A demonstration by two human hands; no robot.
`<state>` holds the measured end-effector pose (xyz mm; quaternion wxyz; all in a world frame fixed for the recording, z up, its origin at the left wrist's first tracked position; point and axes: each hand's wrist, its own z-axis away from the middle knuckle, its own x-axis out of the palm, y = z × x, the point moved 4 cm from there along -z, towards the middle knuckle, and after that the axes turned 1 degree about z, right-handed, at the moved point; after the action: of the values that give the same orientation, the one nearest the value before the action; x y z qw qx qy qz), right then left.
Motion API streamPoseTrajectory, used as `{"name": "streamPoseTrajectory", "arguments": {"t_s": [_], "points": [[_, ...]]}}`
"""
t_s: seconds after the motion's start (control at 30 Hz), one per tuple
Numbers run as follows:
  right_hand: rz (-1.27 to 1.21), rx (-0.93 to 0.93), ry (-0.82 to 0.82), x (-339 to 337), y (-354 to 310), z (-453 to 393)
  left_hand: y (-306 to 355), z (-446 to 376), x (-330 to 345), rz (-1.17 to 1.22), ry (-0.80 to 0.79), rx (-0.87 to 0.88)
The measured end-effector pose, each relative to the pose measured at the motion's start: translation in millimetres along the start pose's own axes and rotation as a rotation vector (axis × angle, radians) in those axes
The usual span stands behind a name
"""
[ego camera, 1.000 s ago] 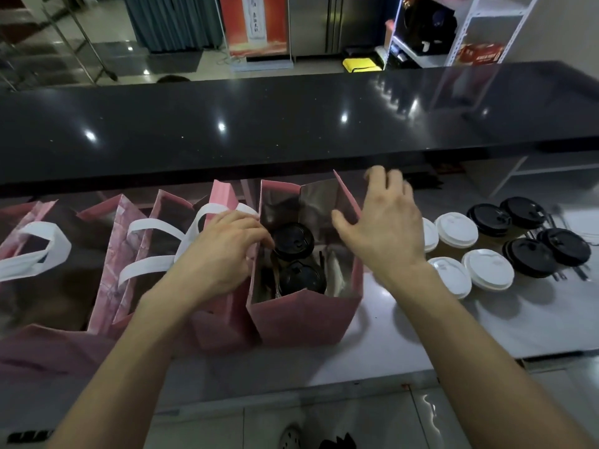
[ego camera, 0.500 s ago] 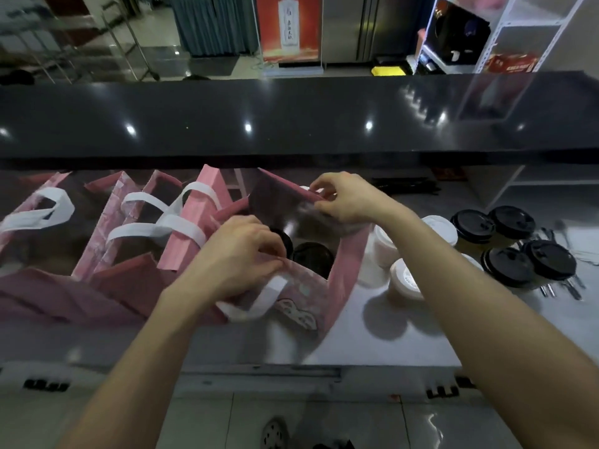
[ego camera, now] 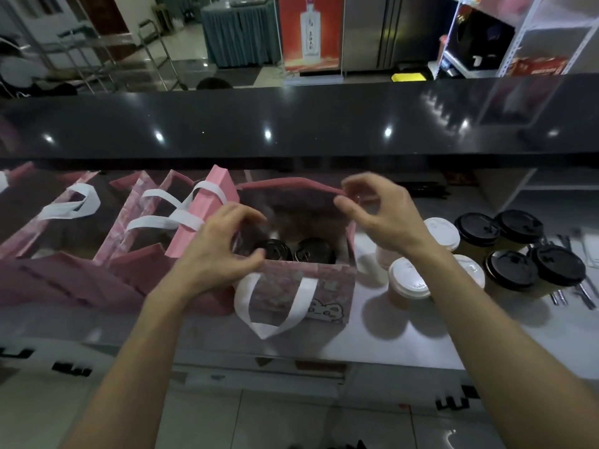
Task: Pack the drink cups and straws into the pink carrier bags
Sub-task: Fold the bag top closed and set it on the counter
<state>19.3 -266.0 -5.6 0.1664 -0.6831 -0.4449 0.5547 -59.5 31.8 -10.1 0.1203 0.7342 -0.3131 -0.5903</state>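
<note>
A pink carrier bag [ego camera: 327, 283] stands open on the counter in front of me, its printed side and white handle [ego camera: 275, 322] facing me. Two black-lidded cups [ego camera: 275, 249] [ego camera: 315, 251] sit inside it. My left hand [ego camera: 214, 254] grips the bag's near-left corner, thumb on the front rim. My right hand [ego camera: 385, 218] pinches the far rim at its right end. To the right of the bag stand white-lidded cups [ego camera: 410, 281] and, further right, several black-lidded cups [ego camera: 510, 268]. Wrapped straws [ego camera: 580, 293] lie at the far right.
More pink bags [ego camera: 207, 215] with white handles stand in a row to the left, touching the bag I hold. A raised black countertop [ego camera: 291, 124] runs across behind the work surface. The counter's front edge [ego camera: 291, 354] is close below the bag.
The bag has been turned so its broad printed side faces me. My left hand shifted to its near-left corner and my right hand went to the far rim.
</note>
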Motion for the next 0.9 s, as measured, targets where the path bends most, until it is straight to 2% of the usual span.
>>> {"name": "streamPoseTrajectory", "arguments": {"t_s": [0.07,0.13,0.23,0.27,0.4,0.47,0.63,0.77,0.83,0.9], "points": [[-0.060,0.039,-0.013,7,7,27,-18,2,-18,-0.022,0.101,-0.082],[-0.063,0.046,0.005,16,13,49,-34,1,-23,-0.107,0.108,-0.204],[-0.048,-0.002,0.112,20,20,73,-50,2,-16,-0.250,-0.117,-0.281],[-0.060,0.010,0.098,21,24,78,-53,3,-16,-0.268,-0.179,-0.276],[0.045,0.159,-0.204,33,44,80,-52,-13,-19,-0.349,-0.313,-0.248],[0.041,0.179,-0.274,38,53,68,-52,-30,-16,-0.357,-0.339,-0.246],[-0.072,0.281,-0.458,33,69,26,-74,-70,-11,-0.176,-0.446,-0.285],[-0.064,0.281,-0.541,26,75,-1,-87,-94,-13,-0.163,-0.594,-0.360],[-0.089,0.282,-0.544,26,75,-8,-84,-104,-16,-0.271,-0.588,-0.345],[-0.121,0.276,-0.516,26,75,-11,-81,-111,-17,-0.433,-0.527,-0.259]]}}
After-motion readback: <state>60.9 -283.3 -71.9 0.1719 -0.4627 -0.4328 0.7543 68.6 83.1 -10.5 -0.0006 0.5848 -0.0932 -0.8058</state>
